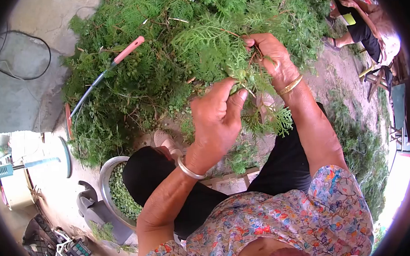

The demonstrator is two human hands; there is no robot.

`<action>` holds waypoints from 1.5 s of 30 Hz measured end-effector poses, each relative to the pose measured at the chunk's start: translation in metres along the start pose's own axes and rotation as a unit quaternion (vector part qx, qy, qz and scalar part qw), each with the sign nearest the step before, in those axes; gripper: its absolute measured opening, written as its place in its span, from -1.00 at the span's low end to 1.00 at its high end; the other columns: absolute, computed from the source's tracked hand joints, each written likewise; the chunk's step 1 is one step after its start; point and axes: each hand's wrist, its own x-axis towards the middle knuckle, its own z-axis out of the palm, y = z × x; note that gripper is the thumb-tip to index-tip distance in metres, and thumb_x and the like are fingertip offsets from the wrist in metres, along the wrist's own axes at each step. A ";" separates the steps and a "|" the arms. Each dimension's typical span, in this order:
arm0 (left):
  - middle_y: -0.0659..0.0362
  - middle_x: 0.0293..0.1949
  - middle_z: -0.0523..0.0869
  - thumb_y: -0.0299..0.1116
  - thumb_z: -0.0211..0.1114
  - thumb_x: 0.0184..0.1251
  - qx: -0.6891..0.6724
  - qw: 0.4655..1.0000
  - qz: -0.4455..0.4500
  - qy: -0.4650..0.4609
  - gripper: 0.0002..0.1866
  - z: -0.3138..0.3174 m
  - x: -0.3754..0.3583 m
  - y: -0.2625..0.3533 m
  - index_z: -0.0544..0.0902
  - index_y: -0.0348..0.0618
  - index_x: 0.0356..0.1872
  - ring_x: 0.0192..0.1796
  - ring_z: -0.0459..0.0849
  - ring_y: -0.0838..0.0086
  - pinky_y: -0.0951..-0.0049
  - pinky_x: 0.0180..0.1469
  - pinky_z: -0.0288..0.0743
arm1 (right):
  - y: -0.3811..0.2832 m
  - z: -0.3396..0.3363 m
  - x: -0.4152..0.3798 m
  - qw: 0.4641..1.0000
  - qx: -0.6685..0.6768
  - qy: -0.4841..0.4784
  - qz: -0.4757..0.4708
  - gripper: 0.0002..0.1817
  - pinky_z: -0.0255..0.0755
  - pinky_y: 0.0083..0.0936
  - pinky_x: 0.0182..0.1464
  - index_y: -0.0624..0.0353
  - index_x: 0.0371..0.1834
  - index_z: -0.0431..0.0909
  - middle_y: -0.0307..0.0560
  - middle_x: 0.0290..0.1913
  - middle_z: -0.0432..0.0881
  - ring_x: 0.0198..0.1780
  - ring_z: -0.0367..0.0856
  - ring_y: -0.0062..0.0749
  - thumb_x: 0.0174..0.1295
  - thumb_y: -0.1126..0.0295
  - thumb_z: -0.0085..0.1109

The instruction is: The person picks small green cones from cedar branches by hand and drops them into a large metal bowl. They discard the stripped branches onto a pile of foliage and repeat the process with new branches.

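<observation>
My right hand [271, 55], with a gold bangle at the wrist, is closed around the brown stem of a leafy evergreen branch [210, 42]. Its flat, scale-like foliage spreads left and hangs down below the hand. Just lower, my left hand [218, 113], with a silver bangle, pinches a small green piece of the sprig [234, 90] between thumb and fingers. Whether that piece is a cone or a leaf tip is hard to make out. Below my left arm, a metal basin [106, 179] holds many small green bits.
A big heap of cut evergreen branches [133, 81] lies ahead, with a pink-handled long tool [104, 73] on it. Another person [371, 26] sits at the upper right. A folding stool [377, 79] stands there. More cuttings [359, 152] lie at right.
</observation>
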 end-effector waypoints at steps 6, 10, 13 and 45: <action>0.15 -0.50 0.65 -0.54 0.24 0.20 -0.061 0.998 0.016 -0.014 -0.76 -0.022 -0.006 0.030 0.61 -0.37 -0.10 -0.56 0.54 0.61 0.65 -0.59 0.35 | -0.033 -0.017 0.002 0.981 0.117 0.143 0.060 -0.95 0.34 -0.55 -0.43 0.32 -0.38 0.35 -0.16 -0.49 0.38 -0.50 0.34 -0.49 0.24 0.63 -0.10; 0.06 -0.45 0.67 -0.53 0.27 0.18 -0.409 0.888 -0.209 -0.011 -0.82 -0.030 0.012 0.009 0.63 -0.32 -0.19 -0.57 0.54 0.56 0.65 -0.62 0.32 | -0.031 -0.006 -0.005 0.974 0.198 0.078 0.076 -0.74 0.01 -0.70 -0.48 0.08 -0.56 0.37 -0.41 -0.54 0.29 -0.50 0.17 -0.79 0.34 0.45 -0.15; 0.09 -0.49 0.66 -0.43 0.30 0.22 -0.423 0.879 -0.220 0.005 -0.84 -0.032 0.017 0.002 0.61 -0.31 -0.47 -0.58 0.52 0.59 0.66 -0.65 0.26 | -0.022 -0.006 -0.006 0.961 0.253 0.033 0.108 -0.78 0.13 -0.74 -0.42 0.14 -0.52 0.43 -0.41 -0.53 0.33 -0.48 0.24 -0.77 0.30 0.54 -0.12; 0.22 -0.65 0.53 -0.48 0.33 0.11 -0.343 0.884 -0.318 -0.024 -0.87 -0.012 0.023 -0.020 0.58 -0.29 -0.52 -0.73 0.39 0.67 0.71 -0.75 0.09 | -0.012 -0.005 -0.023 0.944 -0.297 -0.091 -0.115 -0.94 0.26 -0.53 -0.40 0.20 -0.43 0.52 -0.15 -0.58 0.41 -0.49 0.31 -0.51 0.10 0.51 0.04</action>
